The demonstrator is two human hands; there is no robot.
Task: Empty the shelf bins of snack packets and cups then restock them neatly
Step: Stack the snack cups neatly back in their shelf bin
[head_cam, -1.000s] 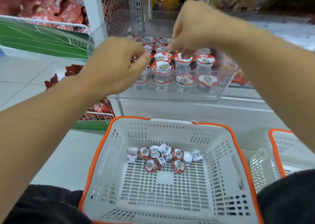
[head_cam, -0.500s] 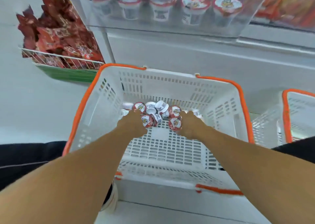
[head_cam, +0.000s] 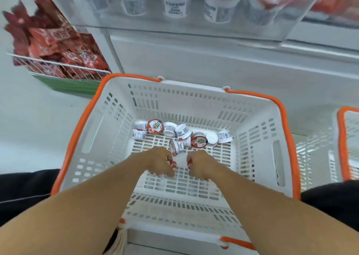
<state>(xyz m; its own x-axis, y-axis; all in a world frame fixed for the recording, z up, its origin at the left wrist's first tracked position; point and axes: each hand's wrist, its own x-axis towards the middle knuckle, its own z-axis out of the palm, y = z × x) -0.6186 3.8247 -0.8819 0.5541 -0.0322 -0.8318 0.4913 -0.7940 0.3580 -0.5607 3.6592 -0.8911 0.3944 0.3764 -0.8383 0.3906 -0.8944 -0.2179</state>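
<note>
Far left, crumpled red foil snack packets (head_cam: 58,48) are seen heaped in a white wire shelf bin (head_cam: 58,68) with a green front panel. Moving in, a white slotted plastic shopping basket with orange handles (head_cam: 93,130) is set on the floor below the shelf, and both forearms are reached down into it. The left hand (head_cam: 159,162) is curled low over the basket floor, its grip pinched round a small red-lidded cup (head_cam: 172,163), only a sliver of red being visible. Just beside it, the right hand (head_cam: 200,164) is likewise curled, a second red-lidded cup (head_cam: 189,164) being pinched at its inner edge. Behind the hands, a loose cluster of small white plastic cups with red foil lids (head_cam: 182,134) is strewn along the basket's far wall, some upright, some tipped over. Above, more red-lidded white cups (head_cam: 174,0) are lined up in a clear plastic shelf bin (head_cam: 194,29). Far right, a second white basket with orange rim (head_cam: 342,148) is partly shown.
</note>
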